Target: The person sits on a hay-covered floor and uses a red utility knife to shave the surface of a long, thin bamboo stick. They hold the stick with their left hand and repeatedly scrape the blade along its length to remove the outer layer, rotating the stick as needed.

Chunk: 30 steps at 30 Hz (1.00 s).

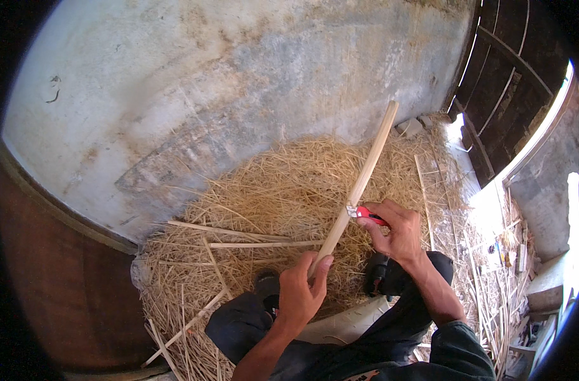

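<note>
A straight, pale wooden strip [361, 180], likely stiff, best held low, is pinched by the left hand [302, 289], a red-handled metal cutter [367, 214] by the right [397, 231].

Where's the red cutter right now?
In the head view, right of centre: the red cutter is in the right hand, its metal end at the wooden strip, above the left hand gripping the strip's lower end.
</note>
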Each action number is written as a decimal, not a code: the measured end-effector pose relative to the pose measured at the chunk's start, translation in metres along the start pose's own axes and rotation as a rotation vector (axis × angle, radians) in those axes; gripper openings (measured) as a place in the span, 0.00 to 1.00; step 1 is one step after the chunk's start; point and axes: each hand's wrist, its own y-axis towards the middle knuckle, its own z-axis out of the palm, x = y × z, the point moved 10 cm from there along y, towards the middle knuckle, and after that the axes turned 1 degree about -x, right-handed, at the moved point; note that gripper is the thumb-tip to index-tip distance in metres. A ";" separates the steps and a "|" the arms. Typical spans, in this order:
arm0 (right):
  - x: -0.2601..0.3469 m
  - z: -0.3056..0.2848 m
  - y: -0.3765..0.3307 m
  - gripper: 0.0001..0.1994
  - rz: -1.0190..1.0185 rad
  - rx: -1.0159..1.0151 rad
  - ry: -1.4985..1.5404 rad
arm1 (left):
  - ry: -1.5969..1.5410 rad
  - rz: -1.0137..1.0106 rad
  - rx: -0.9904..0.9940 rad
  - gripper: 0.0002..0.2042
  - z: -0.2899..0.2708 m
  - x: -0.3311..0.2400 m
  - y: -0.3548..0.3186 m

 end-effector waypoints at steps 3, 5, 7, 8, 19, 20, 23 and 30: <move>0.002 -0.001 0.001 0.12 0.004 -0.001 0.004 | 0.000 0.004 -0.003 0.13 -0.002 -0.002 0.000; -0.004 -0.005 0.003 0.12 0.030 -0.035 0.021 | 0.001 0.012 0.007 0.13 -0.001 -0.001 -0.001; -0.022 -0.015 0.008 0.11 0.080 -0.098 0.051 | -0.002 0.007 0.026 0.14 0.002 0.005 -0.005; -0.027 -0.020 0.011 0.11 0.114 -0.110 0.023 | -0.008 0.006 0.036 0.15 0.005 0.008 -0.007; -0.094 -0.062 0.019 0.13 0.337 -0.258 -0.101 | 0.021 0.029 0.120 0.14 0.011 0.011 -0.022; -0.101 -0.066 0.020 0.13 0.354 -0.279 -0.124 | 0.043 0.048 0.127 0.14 0.012 0.011 -0.024; -0.112 -0.071 0.019 0.14 0.353 -0.313 -0.108 | 0.037 0.022 0.164 0.15 0.013 0.013 -0.029; -0.146 -0.075 0.028 0.18 0.437 -0.300 -0.153 | 0.088 0.012 0.222 0.17 0.010 0.021 -0.040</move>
